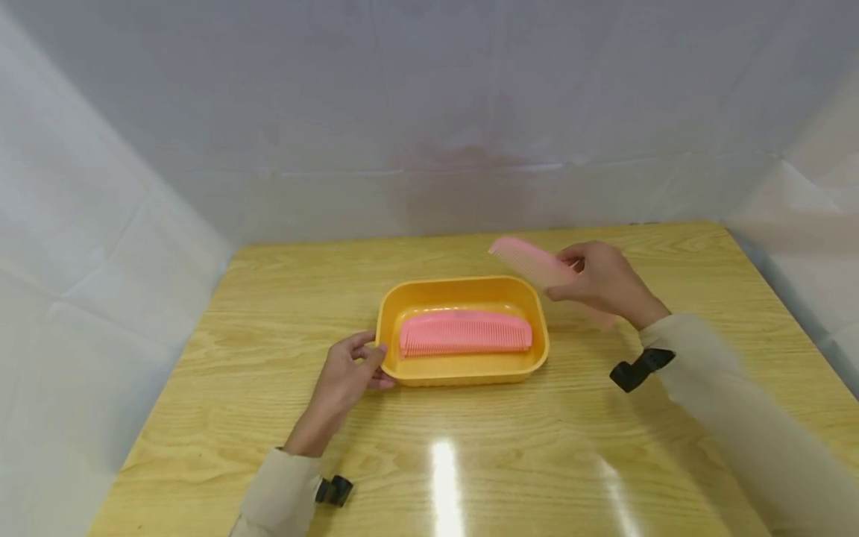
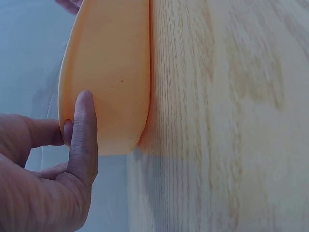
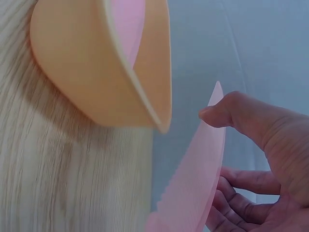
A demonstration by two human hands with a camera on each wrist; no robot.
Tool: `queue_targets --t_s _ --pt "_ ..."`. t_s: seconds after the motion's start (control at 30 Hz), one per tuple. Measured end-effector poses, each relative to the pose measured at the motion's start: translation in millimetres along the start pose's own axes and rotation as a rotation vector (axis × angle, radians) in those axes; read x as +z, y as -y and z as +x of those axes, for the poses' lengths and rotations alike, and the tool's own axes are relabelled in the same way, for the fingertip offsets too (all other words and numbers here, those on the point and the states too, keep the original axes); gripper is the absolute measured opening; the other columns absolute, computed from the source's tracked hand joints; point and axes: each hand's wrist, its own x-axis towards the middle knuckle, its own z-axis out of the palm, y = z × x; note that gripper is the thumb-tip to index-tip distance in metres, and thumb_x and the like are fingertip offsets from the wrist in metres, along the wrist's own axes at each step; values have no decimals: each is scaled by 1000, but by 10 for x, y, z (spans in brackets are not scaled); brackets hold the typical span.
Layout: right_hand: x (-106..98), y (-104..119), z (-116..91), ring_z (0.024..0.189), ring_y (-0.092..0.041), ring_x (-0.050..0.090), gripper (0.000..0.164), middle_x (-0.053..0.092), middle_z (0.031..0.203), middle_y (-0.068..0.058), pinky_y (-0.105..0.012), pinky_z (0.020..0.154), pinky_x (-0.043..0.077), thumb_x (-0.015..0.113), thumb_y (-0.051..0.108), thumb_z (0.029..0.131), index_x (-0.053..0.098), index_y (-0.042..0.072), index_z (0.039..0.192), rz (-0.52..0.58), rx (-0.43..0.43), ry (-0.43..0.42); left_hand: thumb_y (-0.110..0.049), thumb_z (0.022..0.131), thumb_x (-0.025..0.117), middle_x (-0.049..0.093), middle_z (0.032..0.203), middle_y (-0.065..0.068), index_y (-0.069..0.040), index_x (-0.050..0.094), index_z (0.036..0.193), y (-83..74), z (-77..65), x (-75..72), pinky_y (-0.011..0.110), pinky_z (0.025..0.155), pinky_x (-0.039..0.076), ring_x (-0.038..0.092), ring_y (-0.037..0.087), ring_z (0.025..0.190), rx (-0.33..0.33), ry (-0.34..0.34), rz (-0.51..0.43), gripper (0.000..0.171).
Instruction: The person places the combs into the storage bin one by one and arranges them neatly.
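Observation:
A yellow plastic box (image 1: 470, 379) sits on the table, with a pink comb (image 1: 466, 328) lying lengthwise inside it. At the box's left end my left hand (image 1: 344, 373) pinches the rim. The left wrist view shows one finger against the box's outer wall (image 2: 118, 72) and others at the rim. My right hand (image 1: 607, 280) holds another pink comb (image 1: 526, 257) by one end, between the thumb and fingers. This comb is raised beside the box's far right corner, its free end pointing up and left. In the right wrist view, the held comb (image 3: 193, 174) is apart from the box.
The wood-grain table (image 1: 268, 298) ends at a far edge close behind the box. White sheeting (image 1: 322, 112) hangs behind it and at both sides. A black wrist strap (image 1: 640, 369) sits on the right sleeve, another strap (image 1: 334, 491) on the left.

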Motion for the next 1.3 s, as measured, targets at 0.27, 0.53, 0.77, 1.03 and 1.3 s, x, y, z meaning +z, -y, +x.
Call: queue_targets --t_s 0.27,0.53,0.77,1.03,1.3 --pt "172 219 134 98 -34 62 55 68 113 -22 -49 83 57 88 21 78 68 -6 121 -9 -83 43 -11 105 56 57 101 22 3 46 147 -4 5 0 31 69 66 70 21 73 16 10 -3 45" --pt "354 363 221 100 -35 63 57 67 116 -22 -49 86 58 90 19 76 67 -8 121 -9 -159 84 -12 105 57 57 99 19 4 45 147 -23 -17 0 32 69 66 70 21 73 31 17 -15 46" --pt "487 480 256 99 -32 62 59 69 114 -19 -46 84 58 91 19 73 68 -6 122 -20 -204 119 -11 105 56 56 99 20 3 45 147 -20 -13 9 32 69 66 70 21 72 21 16 -28 46" --pt "604 564 283 99 -29 61 59 68 116 -16 -43 86 58 90 17 75 67 -6 125 -8 -231 200 -11 105 55 56 105 24 2 44 148 -1 -1 14 33 70 66 70 22 74 6 16 -26 46" --pt "657 626 288 106 -31 60 57 65 119 -17 -45 91 57 89 17 77 66 -6 124 -36 -259 268 -12 105 56 57 105 23 2 45 148 -15 -9 22 33 70 66 70 22 75 18 25 -35 46"
